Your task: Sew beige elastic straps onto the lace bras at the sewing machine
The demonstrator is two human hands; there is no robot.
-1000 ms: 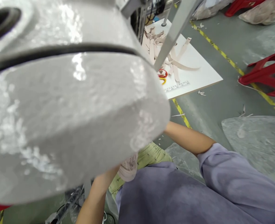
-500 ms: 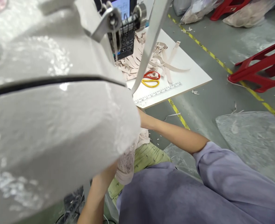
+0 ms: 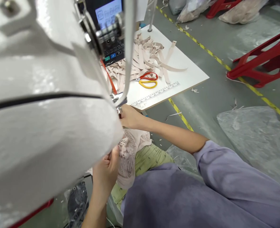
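Observation:
A pale pink lace garment (image 3: 127,158) hangs over my lap, under the white sewing machine head (image 3: 59,133). My left hand (image 3: 108,166) is closed, thumb and fingers pinching the garment's edge at the lower side of the machine head. Up by the presser foot area (image 3: 119,109), my right hand (image 3: 132,117) has curled fingers just above the garment. Its fingertips are partly hidden behind the machine, so what they grip does not show. A pale strap or band (image 3: 129,53) runs down in front toward the needle area.
On the white table (image 3: 187,76) are a heap of beige strips (image 3: 142,57), scissors with red and yellow handles (image 3: 149,83) and a printed ruler (image 3: 156,93). A control screen (image 3: 108,14) stands behind the machine. Red stools (image 3: 263,60) and plastic sheeting (image 3: 256,136) are on the floor.
The view has shifted, and the machine head now sits further left. Both hands, hidden behind it before, have come into sight, along with more of the garment.

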